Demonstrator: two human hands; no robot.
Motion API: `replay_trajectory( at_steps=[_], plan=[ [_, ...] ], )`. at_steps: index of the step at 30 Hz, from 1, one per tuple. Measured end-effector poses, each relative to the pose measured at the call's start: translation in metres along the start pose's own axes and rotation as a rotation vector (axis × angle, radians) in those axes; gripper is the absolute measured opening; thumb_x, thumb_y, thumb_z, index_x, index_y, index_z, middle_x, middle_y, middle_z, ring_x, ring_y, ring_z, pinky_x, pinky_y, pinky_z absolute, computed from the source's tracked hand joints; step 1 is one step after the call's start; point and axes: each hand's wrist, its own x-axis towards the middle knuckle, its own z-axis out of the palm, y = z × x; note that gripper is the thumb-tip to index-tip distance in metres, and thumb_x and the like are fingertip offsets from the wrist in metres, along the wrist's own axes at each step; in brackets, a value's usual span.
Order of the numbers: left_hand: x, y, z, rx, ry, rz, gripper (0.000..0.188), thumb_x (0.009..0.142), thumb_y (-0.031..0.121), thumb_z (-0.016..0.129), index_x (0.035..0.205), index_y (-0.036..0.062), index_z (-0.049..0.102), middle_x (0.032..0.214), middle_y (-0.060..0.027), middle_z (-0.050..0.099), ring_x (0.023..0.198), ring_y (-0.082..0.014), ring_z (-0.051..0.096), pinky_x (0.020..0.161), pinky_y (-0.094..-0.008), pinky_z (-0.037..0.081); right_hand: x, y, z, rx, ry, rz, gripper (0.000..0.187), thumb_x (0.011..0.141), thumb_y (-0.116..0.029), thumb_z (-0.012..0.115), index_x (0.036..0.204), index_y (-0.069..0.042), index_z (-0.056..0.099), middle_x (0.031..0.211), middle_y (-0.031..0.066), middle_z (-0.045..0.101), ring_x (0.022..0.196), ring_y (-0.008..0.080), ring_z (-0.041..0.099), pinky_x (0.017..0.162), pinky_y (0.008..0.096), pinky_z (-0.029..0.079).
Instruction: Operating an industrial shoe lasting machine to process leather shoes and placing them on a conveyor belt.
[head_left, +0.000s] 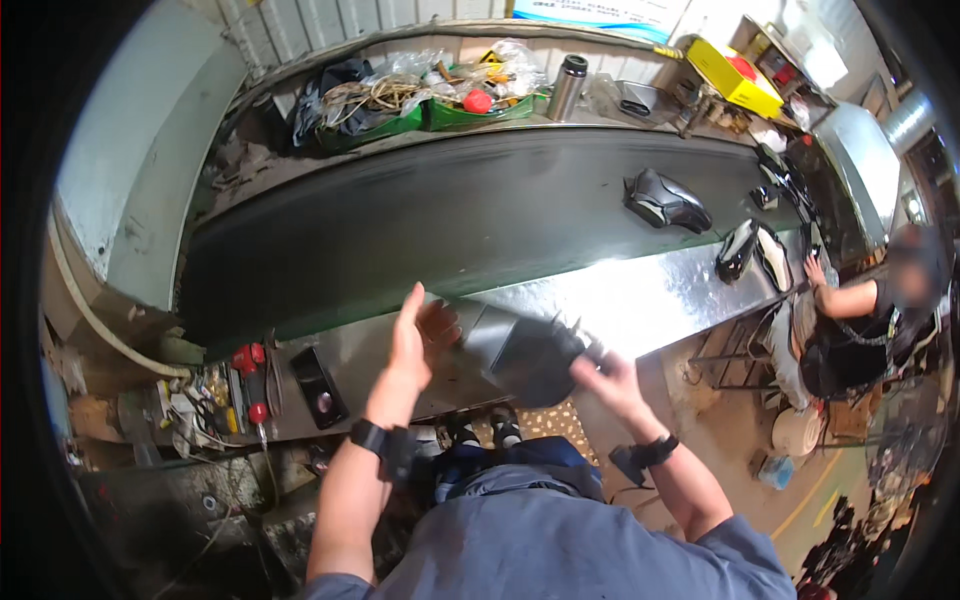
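My right hand (610, 382) grips the right edge of a black shoe upper (535, 362), held over the front edge of the metal ledge. Motion smears the upper, so its details are unclear. To its left, my left hand (418, 335) is raised, fingers apart and holding nothing. Each of my wrists carries a dark strap with a small device. Farther right, a black shoe upper (668, 200) lies on the dark conveyor belt (400, 215). A pair of black-and-white shoe uppers (755, 252) rests on the metal ledge (590, 295).
A phone (318, 387) and a red power tool (250, 380) lie at the left. Green bins (480, 112) of scraps, a steel flask (568, 88) and a yellow box (735, 78) line the back shelf. At the right, a co-worker's hand (815, 272) touches the ledge.
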Motion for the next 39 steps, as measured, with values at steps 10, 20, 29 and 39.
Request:
replay_trajectory(
  at_steps=[10, 20, 29, 39],
  plan=[
    [0.085, 0.018, -0.05, 0.867, 0.528, 0.479, 0.037, 0.096, 0.033, 0.074, 0.109, -0.0013, 0.076, 0.096, -0.0121, 0.077, 0.092, -0.0198, 0.069, 0.085, -0.0368, 0.052, -0.001, 0.058, 0.101, -0.551, -0.132, -0.711, 0.08, 0.074, -0.011, 0.088, 0.144, -0.003, 0.052, 0.134, 0.0155, 0.053, 0.122, 0.0314, 0.056, 0.115, 0.0483, 0.044],
    [0.062, -0.03, -0.062, 1.192, 0.605, 0.446, 0.037, 0.099, 0.036, 0.066, 0.095, 0.0008, 0.076, 0.09, -0.0221, 0.074, 0.087, -0.0359, 0.072, 0.081, -0.0468, 0.052, -0.011, 0.055, 0.064, 0.023, -0.372, -0.115, 0.12, 0.077, -0.007, 0.087, 0.166, 0.0, 0.007, 0.17, 0.0223, 0.022, 0.156, 0.0295, 0.025, 0.126, 0.0358, 0.022],
    [0.037, -0.071, -0.007, 1.464, 0.625, 0.353, 0.089, 0.069, 0.058, 0.086, 0.13, -0.0005, 0.059, 0.126, -0.0258, 0.064, 0.12, -0.0402, 0.062, 0.103, -0.049, 0.05, -0.025, 0.069, 0.038, -0.289, -0.553, -0.41, 0.105, 0.08, -0.006, 0.078, 0.163, -0.001, 0.016, 0.17, 0.0271, 0.015, 0.158, 0.0444, 0.012, 0.128, 0.0591, 0.011],
    [0.05, -0.079, -0.019, 1.205, 0.657, 0.455, 0.053, 0.076, 0.043, 0.085, 0.103, 0.0005, 0.07, 0.1, -0.0169, 0.076, 0.094, -0.0349, 0.073, 0.086, -0.0451, 0.056, 0.008, 0.117, 0.024, -0.183, -0.793, -0.441, 0.116, 0.069, -0.013, 0.082, 0.163, -0.001, 0.016, 0.17, 0.0289, 0.012, 0.159, 0.0451, 0.011, 0.128, 0.0584, 0.008]
  ],
)
